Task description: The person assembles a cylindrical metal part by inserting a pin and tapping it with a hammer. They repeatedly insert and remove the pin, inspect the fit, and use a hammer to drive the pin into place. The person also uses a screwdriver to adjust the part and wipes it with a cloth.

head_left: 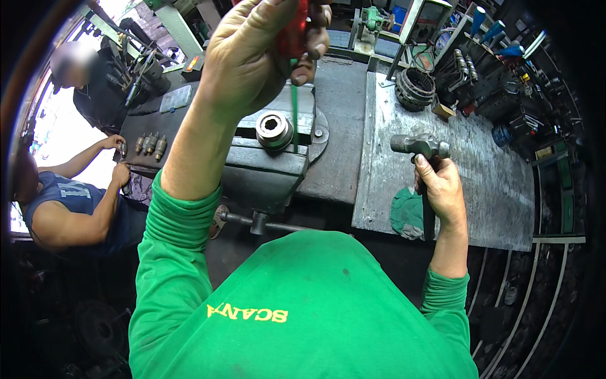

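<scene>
My left hand (252, 54) is raised high over a bench vise (268, 167), shut on the red handle of a screwdriver (294, 95) whose thin green shaft points straight down toward the vise jaws. A round metal bushing (274, 129) with a hole in its middle sits clamped upright in the vise, just left of the shaft. My right hand (442, 189) grips the dark handle of a steel hammer (420, 146), its head held level above the grey metal bench top (486, 183).
A green rag (407, 211) lies by the bench's near edge. A round stator ring (415, 88) and tool racks stand at the back right. At left, another person in a blue shirt (69, 208) handles small metal parts (150, 144) on a dark table.
</scene>
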`<state>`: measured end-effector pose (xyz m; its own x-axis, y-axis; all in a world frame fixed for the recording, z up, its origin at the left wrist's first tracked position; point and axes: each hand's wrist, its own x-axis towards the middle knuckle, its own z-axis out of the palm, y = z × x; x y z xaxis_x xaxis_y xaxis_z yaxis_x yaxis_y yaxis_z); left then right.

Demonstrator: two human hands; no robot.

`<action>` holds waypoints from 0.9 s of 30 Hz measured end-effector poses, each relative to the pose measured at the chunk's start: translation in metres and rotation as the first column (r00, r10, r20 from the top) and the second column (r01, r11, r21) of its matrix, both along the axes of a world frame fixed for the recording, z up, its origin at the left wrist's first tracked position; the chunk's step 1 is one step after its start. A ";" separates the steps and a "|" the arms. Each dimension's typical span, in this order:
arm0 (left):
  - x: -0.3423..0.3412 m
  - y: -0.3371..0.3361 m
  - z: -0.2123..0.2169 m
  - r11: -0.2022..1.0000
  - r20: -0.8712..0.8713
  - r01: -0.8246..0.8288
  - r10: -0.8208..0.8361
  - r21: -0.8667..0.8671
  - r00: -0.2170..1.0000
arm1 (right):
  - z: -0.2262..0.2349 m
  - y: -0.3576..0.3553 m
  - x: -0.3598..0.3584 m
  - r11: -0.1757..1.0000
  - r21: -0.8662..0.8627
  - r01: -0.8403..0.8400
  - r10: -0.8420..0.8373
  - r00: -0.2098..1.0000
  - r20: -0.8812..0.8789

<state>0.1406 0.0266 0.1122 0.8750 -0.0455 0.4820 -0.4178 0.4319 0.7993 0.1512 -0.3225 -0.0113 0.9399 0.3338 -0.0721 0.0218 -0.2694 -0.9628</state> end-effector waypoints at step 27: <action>0.029 0.015 -0.028 0.847 -0.166 0.509 -0.530 -0.155 0.831 | -0.033 -0.007 -0.051 0.990 0.057 0.126 -0.121 0.989 -0.086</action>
<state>0.1696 0.0417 0.0841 0.8118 -0.4812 0.3309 0.0507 0.6226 0.7809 0.1001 -0.3293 -0.0440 0.9659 0.2217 -0.1335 -0.0878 -0.2042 -0.9750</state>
